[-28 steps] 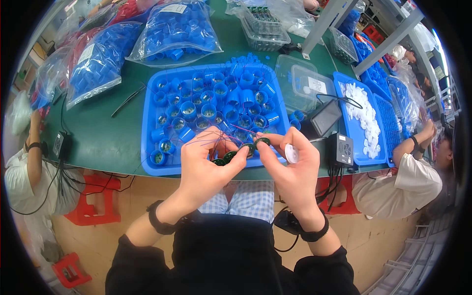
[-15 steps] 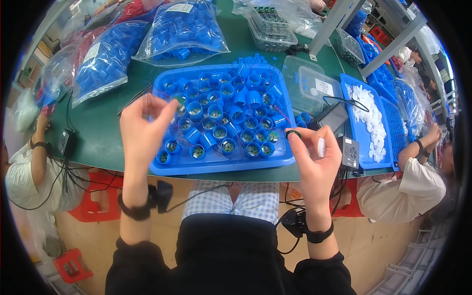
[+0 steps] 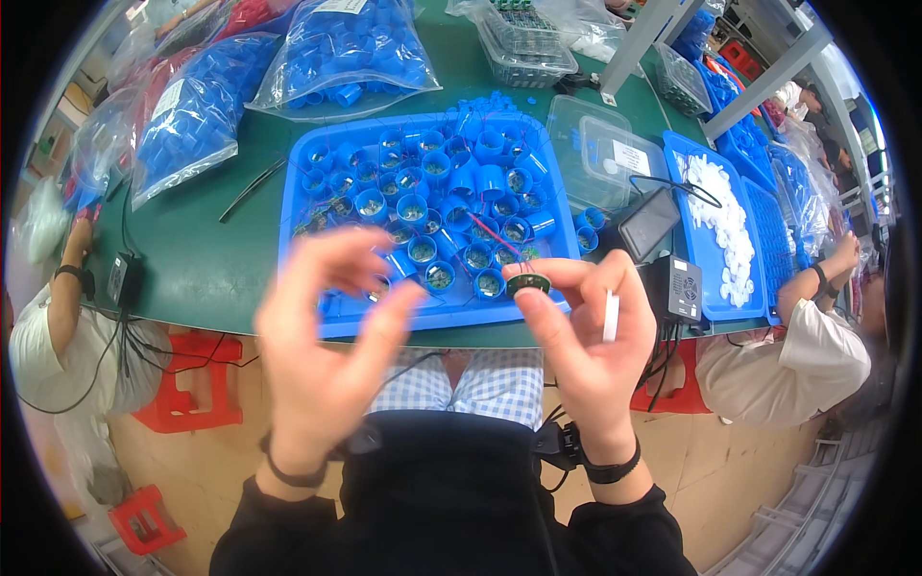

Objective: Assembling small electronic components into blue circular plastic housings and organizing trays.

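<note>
My right hand (image 3: 588,336) pinches a small round circuit board (image 3: 528,282) between thumb and fingertips. Red and dark wires (image 3: 499,236) rise from the board over the tray. A thin white disc (image 3: 611,317), seen nearly edge-on, is tucked between other fingers of that hand. My left hand (image 3: 322,331), smeared by motion, hovers over the tray's near left part with thumb and fingers apart and nothing visible in them. Beneath both hands lies a blue tray (image 3: 287,216) crowded with blue cups (image 3: 412,208). Many cups hold small circuit boards; some are tipped over.
Tweezers (image 3: 252,189) lie left of the tray. Behind are bags of blue cups (image 3: 351,53) and clear boxes (image 3: 523,62). To the right sit a clear lid (image 3: 586,144), a dark device (image 3: 649,226) and a tray of white discs (image 3: 720,230). People work on both sides.
My left hand has come nearer and to the right, and its fingers have spread from a pinch. My right hand has moved left with the board and disc, over the tray's near edge.
</note>
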Demonstrator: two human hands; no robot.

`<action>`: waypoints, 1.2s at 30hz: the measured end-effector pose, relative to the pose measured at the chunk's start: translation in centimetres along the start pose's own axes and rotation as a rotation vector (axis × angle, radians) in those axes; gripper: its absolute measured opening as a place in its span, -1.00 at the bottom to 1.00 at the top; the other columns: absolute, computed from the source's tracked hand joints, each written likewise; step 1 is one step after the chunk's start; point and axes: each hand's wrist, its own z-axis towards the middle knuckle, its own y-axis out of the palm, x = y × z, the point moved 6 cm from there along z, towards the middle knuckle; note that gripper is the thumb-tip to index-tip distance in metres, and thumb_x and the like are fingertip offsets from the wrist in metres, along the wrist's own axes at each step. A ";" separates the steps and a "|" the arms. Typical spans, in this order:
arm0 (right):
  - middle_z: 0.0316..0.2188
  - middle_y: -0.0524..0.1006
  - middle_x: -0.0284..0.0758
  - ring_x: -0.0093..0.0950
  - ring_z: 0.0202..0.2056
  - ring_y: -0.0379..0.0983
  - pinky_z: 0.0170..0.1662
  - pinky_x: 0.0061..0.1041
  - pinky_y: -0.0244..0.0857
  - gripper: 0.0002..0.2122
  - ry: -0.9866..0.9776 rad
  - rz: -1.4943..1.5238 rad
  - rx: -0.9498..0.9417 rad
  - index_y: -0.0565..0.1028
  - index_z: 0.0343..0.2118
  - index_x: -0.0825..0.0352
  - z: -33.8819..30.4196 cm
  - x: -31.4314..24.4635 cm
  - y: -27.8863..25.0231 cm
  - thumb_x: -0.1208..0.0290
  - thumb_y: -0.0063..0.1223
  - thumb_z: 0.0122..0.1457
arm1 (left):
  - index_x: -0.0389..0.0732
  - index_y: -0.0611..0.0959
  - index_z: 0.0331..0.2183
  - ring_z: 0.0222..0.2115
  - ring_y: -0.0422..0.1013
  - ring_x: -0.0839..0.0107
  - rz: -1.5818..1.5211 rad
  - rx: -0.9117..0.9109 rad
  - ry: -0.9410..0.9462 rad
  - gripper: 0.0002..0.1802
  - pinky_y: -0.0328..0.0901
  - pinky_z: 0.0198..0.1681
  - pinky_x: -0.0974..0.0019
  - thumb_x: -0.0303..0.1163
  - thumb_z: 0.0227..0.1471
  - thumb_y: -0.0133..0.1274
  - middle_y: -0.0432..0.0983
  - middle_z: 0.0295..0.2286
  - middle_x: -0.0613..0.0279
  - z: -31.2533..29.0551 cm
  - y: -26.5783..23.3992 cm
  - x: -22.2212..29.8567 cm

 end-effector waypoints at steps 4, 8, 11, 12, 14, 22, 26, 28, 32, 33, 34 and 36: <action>-0.39 0.55 -0.22 -0.32 -0.39 0.46 -0.33 -0.47 0.34 -0.66 -0.596 -0.585 0.050 0.21 -0.62 0.30 -1.3 -2.6 2.0 0.68 0.24 -0.20 | -0.36 0.44 -0.16 -0.30 0.40 0.48 -0.928 -0.202 -0.377 -0.65 0.32 -0.21 0.43 -0.57 -0.05 0.08 0.45 -0.33 0.19 -2.2 6.0 -0.7; -0.31 0.54 -0.22 -0.33 -0.32 0.45 -0.29 -0.43 0.34 -0.74 -0.804 -0.860 0.039 0.21 -0.64 0.28 -2.8 -2.2 2.2 0.60 0.13 -0.12 | -0.38 0.42 -0.13 -0.30 0.46 0.36 -1.115 -0.195 -0.497 -0.67 0.36 -0.20 0.36 -0.62 0.00 0.00 0.48 -0.32 0.07 -3.1 7.8 -2.0; -0.23 0.52 -0.19 -0.34 -0.24 0.44 -0.18 -0.40 0.31 -0.79 -0.794 -0.958 -0.027 0.22 -0.62 0.27 -3.5 -2.8 2.9 0.50 0.05 -0.05 | -0.38 0.42 -0.12 -0.32 0.48 0.31 -1.205 -0.145 -0.562 -0.69 0.40 -0.24 0.33 -0.61 0.02 -0.03 0.49 -0.33 0.03 -3.2 7.9 -2.6; -0.18 0.51 -0.17 -0.34 -0.19 0.44 -0.12 -0.39 0.28 -0.81 -0.756 -0.981 -0.078 0.22 -0.60 0.26 -3.8 -2.9 3.2 0.46 0.02 -0.02 | -0.38 0.42 -0.13 -0.32 0.48 0.30 -1.269 -0.126 -0.584 -0.69 0.40 -0.24 0.33 -0.60 0.03 -0.03 0.49 -0.33 0.03 -3.2 7.8 -2.9; -0.14 0.48 -0.14 -0.35 -0.11 0.41 -0.01 -0.38 0.20 -0.77 -0.750 -1.018 -0.120 0.22 -0.58 0.26 -4.6 -3.1 2.9 0.32 0.02 0.03 | -0.37 0.42 -0.13 -0.33 0.49 0.29 -1.232 -0.154 -0.568 -0.69 0.41 -0.24 0.30 -0.59 0.02 -0.02 0.49 -0.34 0.03 -3.3 7.4 -2.9; -0.11 0.46 -0.11 -0.34 -0.01 0.35 0.07 -0.34 0.11 -0.65 -0.706 -1.069 -0.382 0.23 -0.63 0.23 -5.8 -5.1 3.5 0.09 -0.23 0.16 | -0.37 0.41 -0.16 -0.24 0.43 0.32 -1.429 -0.241 -0.454 -0.63 0.41 -0.23 0.22 -0.60 -0.08 0.06 0.44 -0.24 0.03 -4.5 6.7 -3.3; -0.12 0.45 -0.04 -0.23 -0.05 0.37 0.03 -0.31 0.13 -0.67 -0.616 -0.761 -0.479 0.23 -0.62 0.27 -5.5 -5.3 2.1 0.18 -0.37 0.19 | -0.35 0.40 -0.20 -0.24 0.43 0.27 -1.427 -0.326 -0.383 -0.59 0.38 -0.20 0.19 -0.65 -0.19 0.12 0.43 -0.25 0.00 -4.7 6.6 -2.8; -0.15 0.46 0.01 -0.17 -0.16 0.41 -0.06 -0.26 0.19 -0.70 -0.506 -0.256 -0.328 0.25 -0.60 0.29 -4.8 -5.5 0.3 0.22 -0.36 0.17 | -0.35 0.40 -0.21 -0.24 0.42 0.25 -1.466 -0.357 -0.381 -0.57 0.37 -0.20 0.20 -0.66 -0.21 0.13 0.42 -0.25 -0.02 -4.7 6.7 -2.4; -0.38 0.49 -0.15 -0.35 -0.38 0.42 -0.32 -0.44 0.29 -0.92 -0.246 -0.283 -0.060 0.39 -0.46 0.41 -4.0 -5.3 -0.4 0.52 -0.13 0.04 | -0.34 0.39 -0.21 -0.22 0.42 0.20 -1.523 -0.404 -0.283 -0.57 0.37 -0.18 0.18 -0.69 -0.22 0.11 0.39 -0.24 -0.09 -4.6 6.7 -2.0; -0.44 0.46 -0.22 -0.43 -0.43 0.42 -0.41 -0.57 0.30 -0.85 -0.354 -0.360 -0.093 0.48 -0.37 0.45 -3.7 -5.7 0.0 0.66 0.00 -0.07 | -0.35 0.39 -0.21 -0.21 0.41 0.20 -1.529 -0.408 -0.265 -0.57 0.37 -0.17 0.17 -0.72 -0.22 0.10 0.38 -0.23 -0.11 -4.6 6.7 -1.9; -0.44 0.46 -0.22 -0.43 -0.43 0.42 -0.41 -0.57 0.30 -0.85 -0.353 -0.361 -0.092 0.48 -0.37 0.45 -3.7 -5.7 0.1 0.66 0.00 -0.07 | -0.35 0.39 -0.21 -0.21 0.41 0.20 -1.529 -0.409 -0.266 -0.57 0.37 -0.17 0.17 -0.72 -0.22 0.10 0.38 -0.23 -0.11 -4.6 6.8 -1.7; -0.43 0.47 -0.22 -0.48 -0.45 0.43 -0.44 -0.61 0.31 -0.80 -0.413 -0.510 -0.147 0.53 -0.36 0.43 -3.9 -5.7 1.0 0.67 0.14 -0.15 | -0.36 0.39 -0.22 -0.18 0.39 0.20 -1.392 -0.301 -0.192 -0.59 0.36 -0.14 0.19 -0.77 -0.21 0.06 0.34 -0.19 -0.12 -4.5 6.3 -1.5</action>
